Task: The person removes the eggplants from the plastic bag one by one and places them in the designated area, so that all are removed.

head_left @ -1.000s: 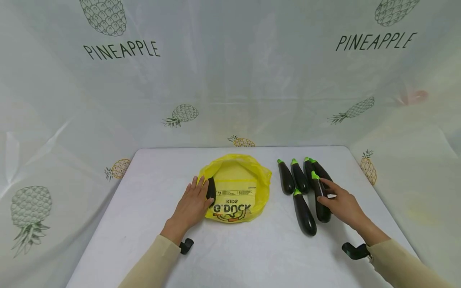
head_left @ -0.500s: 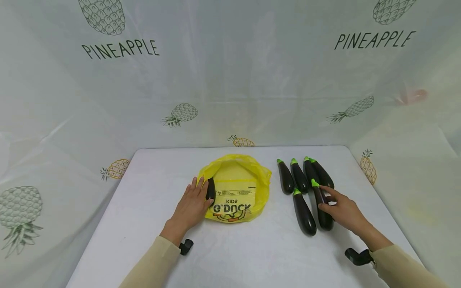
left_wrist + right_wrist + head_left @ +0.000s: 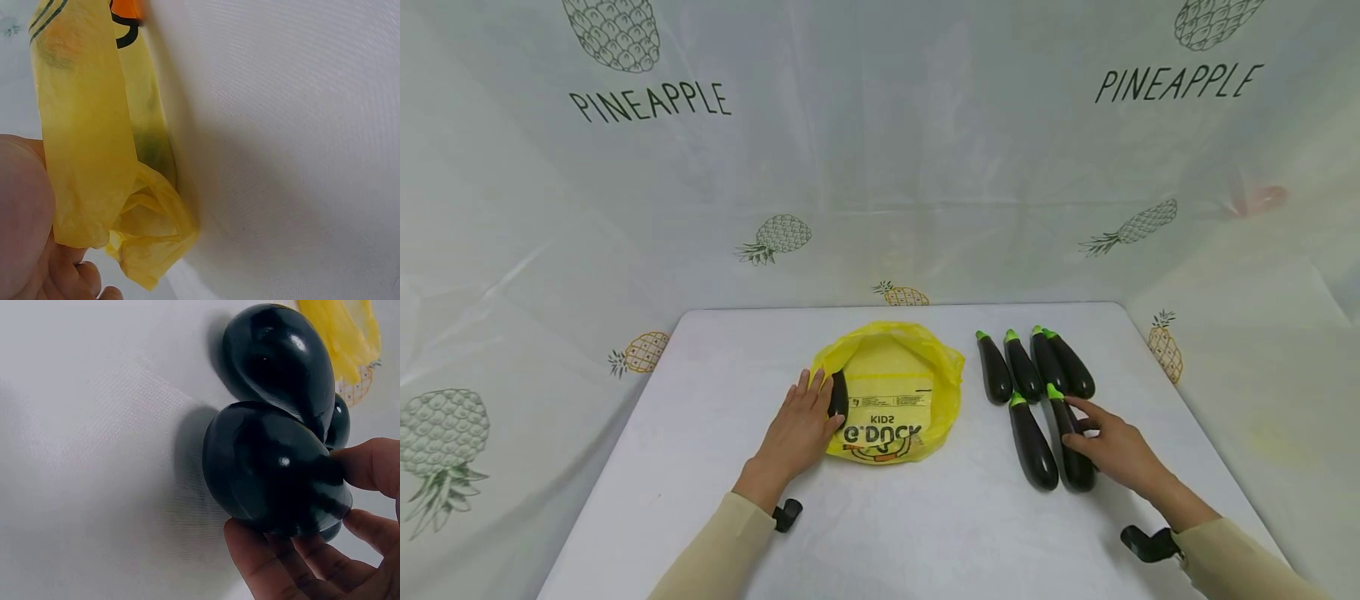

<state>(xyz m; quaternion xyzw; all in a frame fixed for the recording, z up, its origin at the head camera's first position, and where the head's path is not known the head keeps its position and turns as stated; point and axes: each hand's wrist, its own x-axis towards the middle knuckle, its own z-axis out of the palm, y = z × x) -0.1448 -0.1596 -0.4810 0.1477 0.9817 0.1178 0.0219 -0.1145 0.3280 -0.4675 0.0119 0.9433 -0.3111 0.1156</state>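
Note:
A yellow plastic bag (image 3: 951, 392) lies on the table with its mouth spread wide. Just inside its left side shows a dark eggplant (image 3: 838, 396), partly covered by my left hand (image 3: 801, 429). That hand holds the bag's left rim, with the yellow film between thumb and fingers in the left wrist view. My right hand (image 3: 1116, 446) grips a glossy eggplant (image 3: 269, 472) with a green cap, thumb on one side and fingers on the other. It lies at the front right of the group, beside another front eggplant (image 3: 1033, 446).
Several more eggplants (image 3: 995, 371) lie in a row behind, green caps pointing to the back. A white table (image 3: 880, 533) carries everything. Pineapple-printed sheeting (image 3: 880, 150) hangs behind and beside it. A black wrist camera (image 3: 1150, 544) sits at the right sleeve.
My right hand has drawn its eggplant toward the front, so it lies beside the other front one, apart from the back row's bodies. My left hand and the bag stay put.

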